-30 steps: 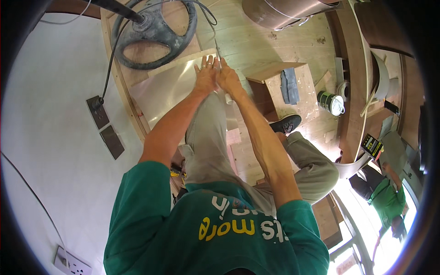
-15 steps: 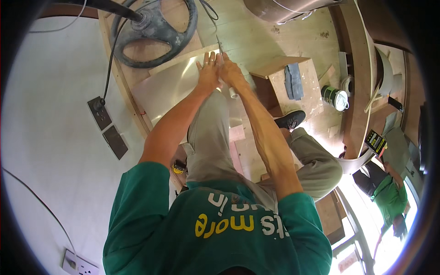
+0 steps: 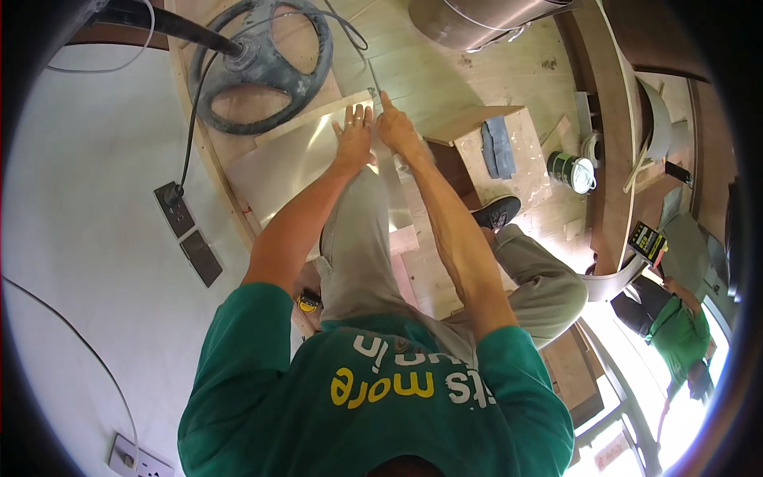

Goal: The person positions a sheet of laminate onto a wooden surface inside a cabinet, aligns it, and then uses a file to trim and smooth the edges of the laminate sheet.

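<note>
My left hand (image 3: 354, 143) lies flat with its fingers stretched forward on a shiny metal sheet (image 3: 278, 167), near the sheet's far right corner. Just to its right, my right hand (image 3: 396, 131) is closed, with its index finger pointing forward beside the sheet's right edge. What sits inside its fingers is hidden. A thin dark strip (image 3: 373, 77) runs ahead of that fingertip; whether it is a blade or part of a cable I cannot tell. My left leg (image 3: 358, 238) reaches onto the near part of the sheet.
A dusty black steering wheel (image 3: 266, 67) juts in beyond the sheet. To the right stand a wooden box (image 3: 524, 151) with a grey cloth (image 3: 498, 148) and a paint can (image 3: 571, 171). A tape measure (image 3: 308, 300) lies by my left leg. Another person (image 3: 679, 338) is at far right.
My hands, which were touching, now have a small gap between them. The left hand has come slightly nearer; the right index finger reaches further forward. The whole view has shifted a little.
</note>
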Action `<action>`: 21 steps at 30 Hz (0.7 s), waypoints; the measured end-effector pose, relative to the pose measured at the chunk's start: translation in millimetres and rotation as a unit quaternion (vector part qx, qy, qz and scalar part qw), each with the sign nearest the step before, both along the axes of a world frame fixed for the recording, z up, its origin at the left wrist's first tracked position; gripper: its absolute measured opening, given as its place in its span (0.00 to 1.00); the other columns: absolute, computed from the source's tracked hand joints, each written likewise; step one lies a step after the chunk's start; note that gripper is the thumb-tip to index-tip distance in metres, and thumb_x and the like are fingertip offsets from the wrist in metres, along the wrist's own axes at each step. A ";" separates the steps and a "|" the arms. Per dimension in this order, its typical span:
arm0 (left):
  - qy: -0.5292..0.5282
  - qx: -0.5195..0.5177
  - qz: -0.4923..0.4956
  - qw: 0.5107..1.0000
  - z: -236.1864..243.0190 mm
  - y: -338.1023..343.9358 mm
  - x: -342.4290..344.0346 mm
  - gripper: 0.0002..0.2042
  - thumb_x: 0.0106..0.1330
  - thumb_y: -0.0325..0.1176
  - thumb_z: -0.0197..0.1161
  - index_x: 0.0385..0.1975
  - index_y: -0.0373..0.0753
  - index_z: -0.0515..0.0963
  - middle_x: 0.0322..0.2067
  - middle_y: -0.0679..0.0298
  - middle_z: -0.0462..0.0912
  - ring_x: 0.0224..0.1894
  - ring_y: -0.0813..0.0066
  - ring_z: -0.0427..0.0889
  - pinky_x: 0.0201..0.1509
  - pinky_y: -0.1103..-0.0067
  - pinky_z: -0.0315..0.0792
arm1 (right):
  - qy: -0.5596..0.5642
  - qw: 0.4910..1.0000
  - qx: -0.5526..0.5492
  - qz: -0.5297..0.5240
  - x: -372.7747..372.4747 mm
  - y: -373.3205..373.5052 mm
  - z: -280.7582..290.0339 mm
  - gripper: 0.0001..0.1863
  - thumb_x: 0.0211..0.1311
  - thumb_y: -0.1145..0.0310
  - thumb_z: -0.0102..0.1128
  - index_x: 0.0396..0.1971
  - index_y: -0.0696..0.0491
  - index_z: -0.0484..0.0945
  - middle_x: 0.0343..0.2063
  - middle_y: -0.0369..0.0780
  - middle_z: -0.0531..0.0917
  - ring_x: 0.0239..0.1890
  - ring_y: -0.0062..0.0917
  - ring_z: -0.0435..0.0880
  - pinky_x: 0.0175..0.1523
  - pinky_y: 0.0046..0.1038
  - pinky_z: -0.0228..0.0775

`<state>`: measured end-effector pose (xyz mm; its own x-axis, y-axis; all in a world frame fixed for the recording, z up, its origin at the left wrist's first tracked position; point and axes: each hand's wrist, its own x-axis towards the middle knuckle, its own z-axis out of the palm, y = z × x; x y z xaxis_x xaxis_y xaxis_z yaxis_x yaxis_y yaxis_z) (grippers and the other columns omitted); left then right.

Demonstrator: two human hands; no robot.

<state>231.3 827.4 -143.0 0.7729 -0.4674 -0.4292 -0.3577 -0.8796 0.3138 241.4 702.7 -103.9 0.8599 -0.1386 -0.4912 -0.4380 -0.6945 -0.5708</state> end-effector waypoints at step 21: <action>-0.005 -0.012 0.003 1.000 3.6 -1.3 1.8 0.62 0.33 0.37 0.83 0.71 0.36 0.48 0.71 0.52 0.49 0.74 0.48 0.44 0.66 0.37 0.53 | 0.031 0.998 0.047 -0.010 -15.3 -10.6 -10.4 0.34 0.61 0.68 0.48 0.70 0.51 0.55 0.41 0.61 0.81 0.46 0.54 0.81 0.53 0.48 0.72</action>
<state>233.0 826.1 -139.3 0.7801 -0.4725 -0.4102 -0.3550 -0.8740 0.3316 226.1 692.1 -114.3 0.8249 -0.1061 -0.5552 -0.4880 -0.6294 -0.6047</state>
